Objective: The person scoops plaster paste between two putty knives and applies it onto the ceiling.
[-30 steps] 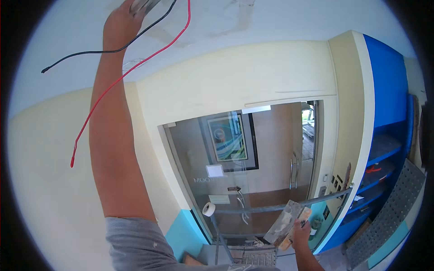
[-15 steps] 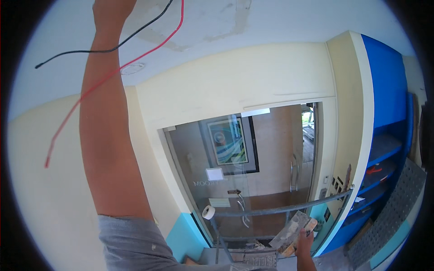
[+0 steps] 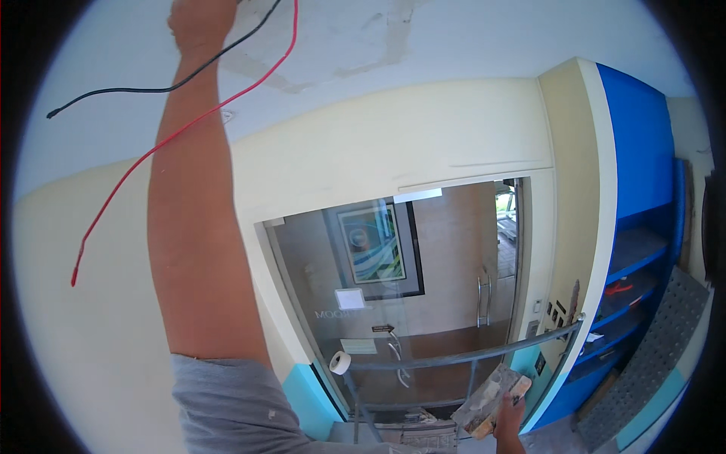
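My left hand [image 3: 203,24] is raised to the ceiling [image 3: 469,38] at the top edge, the arm stretched up. Its fingers look curled, but the frame's edge cuts them off, and what they hold is hidden. In front of the forearm hang a black wire [image 3: 136,90] and a red wire [image 3: 132,168], both with loose ends. Low at the right, my right hand [image 3: 510,416] is closed round a plaster-smeared flat trowel [image 3: 482,399], grey with yellowish-brown parts.
A grey metal rail [image 3: 461,358] runs across below, with a white tape roll [image 3: 340,363] at its left corner. Behind it stands a glass door [image 3: 363,318]. Blue shelves [image 3: 635,257] hold small items at the right; a perforated metal plank [image 3: 650,348] leans beside them.
My left hand and forearm have shifted slightly right and down in the picture, showing more of the hand. The room has slid a little left. The trowel stays in my right hand.
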Tool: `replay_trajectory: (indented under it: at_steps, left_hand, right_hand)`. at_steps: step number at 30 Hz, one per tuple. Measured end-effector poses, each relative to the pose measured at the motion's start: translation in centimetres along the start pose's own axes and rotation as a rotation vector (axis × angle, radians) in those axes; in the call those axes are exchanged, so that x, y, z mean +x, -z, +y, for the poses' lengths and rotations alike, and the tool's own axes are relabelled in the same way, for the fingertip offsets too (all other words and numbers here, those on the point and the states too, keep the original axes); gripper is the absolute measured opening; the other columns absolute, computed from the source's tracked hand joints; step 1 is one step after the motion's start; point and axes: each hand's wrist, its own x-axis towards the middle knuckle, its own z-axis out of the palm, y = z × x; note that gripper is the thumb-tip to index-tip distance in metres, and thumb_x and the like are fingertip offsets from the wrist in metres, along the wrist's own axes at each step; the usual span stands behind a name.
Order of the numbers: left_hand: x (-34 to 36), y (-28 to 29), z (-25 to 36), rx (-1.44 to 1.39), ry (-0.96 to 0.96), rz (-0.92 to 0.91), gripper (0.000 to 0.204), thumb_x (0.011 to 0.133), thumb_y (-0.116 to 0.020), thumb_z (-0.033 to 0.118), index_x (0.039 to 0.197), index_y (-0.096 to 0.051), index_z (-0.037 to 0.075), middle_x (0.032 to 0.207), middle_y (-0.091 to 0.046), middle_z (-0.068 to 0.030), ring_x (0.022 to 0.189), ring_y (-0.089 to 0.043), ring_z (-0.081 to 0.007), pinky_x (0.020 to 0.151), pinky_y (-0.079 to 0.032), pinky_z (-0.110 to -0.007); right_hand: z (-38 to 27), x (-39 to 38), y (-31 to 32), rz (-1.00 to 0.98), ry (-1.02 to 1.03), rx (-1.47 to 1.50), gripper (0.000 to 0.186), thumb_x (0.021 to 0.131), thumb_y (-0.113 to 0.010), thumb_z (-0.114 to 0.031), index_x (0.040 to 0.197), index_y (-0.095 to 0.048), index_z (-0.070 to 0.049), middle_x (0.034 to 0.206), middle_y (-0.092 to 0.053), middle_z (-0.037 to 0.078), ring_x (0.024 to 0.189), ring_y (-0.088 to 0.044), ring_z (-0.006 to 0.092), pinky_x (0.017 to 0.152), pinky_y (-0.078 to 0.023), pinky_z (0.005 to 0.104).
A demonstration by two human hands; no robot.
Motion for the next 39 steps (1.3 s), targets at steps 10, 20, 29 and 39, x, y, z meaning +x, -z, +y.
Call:
replay_trajectory:
  at_steps: [10, 20, 29, 39]
  left_hand:
    - [-0.1, 0.3, -1.4, 0.404, -0.213, -0.199, 0.015, 0.082, -0.053, 0.009, 0.093, -0.058, 0.001, 0.097, -0.058, -0.0194, 0.093, -0.056, -0.0388, 0.081, -0.045, -0.050]
    - [1.6, 2.5, -6.3, 0.239, -0.161, 0.062, 0.051, 0.081, -0.068, 0.042, 0.100, -0.058, -0.004, 0.092, -0.065, -0.0234, 0.089, -0.062, -0.0402, 0.076, -0.049, -0.045]
    - [-7.9, -6.9, -2.3, -0.397, 0.348, 0.077, 0.064, 0.076, -0.075, 0.040, 0.103, -0.047, -0.010, 0.095, -0.064, -0.0265, 0.089, -0.064, -0.0391, 0.079, -0.049, -0.041]
    - [-6.6, -8.9, -0.7, -0.419, 0.415, 0.190, 0.040, 0.082, -0.063, 0.015, 0.114, -0.050, -0.005, 0.117, -0.050, -0.0265, 0.110, -0.051, -0.0390, 0.089, -0.043, -0.042]
  right_hand:
    - [2.5, 1.8, 2.2, -0.017, -0.009, 0.060, 0.040, 0.093, -0.056, -0.016, 0.128, -0.043, -0.001, 0.113, -0.056, 0.012, 0.096, -0.057, 0.0236, 0.083, -0.048, 0.0378]
    - [2.5, 1.2, 3.2, 0.009, -0.023, 0.099, 0.041, 0.093, -0.055, -0.016, 0.129, -0.041, -0.001, 0.110, -0.055, 0.013, 0.094, -0.057, 0.0236, 0.081, -0.049, 0.0385]
    - [2.3, 0.8, 3.4, 0.043, 0.027, 0.130, 0.036, 0.094, -0.055, -0.014, 0.126, -0.043, -0.003, 0.107, -0.057, 0.011, 0.090, -0.059, 0.0226, 0.078, -0.050, 0.0372]
    - [3.7, 0.7, 5.1, 0.232, -0.010, 0.053, 0.034, 0.093, -0.055, -0.011, 0.123, -0.045, 0.000, 0.105, -0.057, 0.012, 0.088, -0.059, 0.0220, 0.075, -0.051, 0.0359]
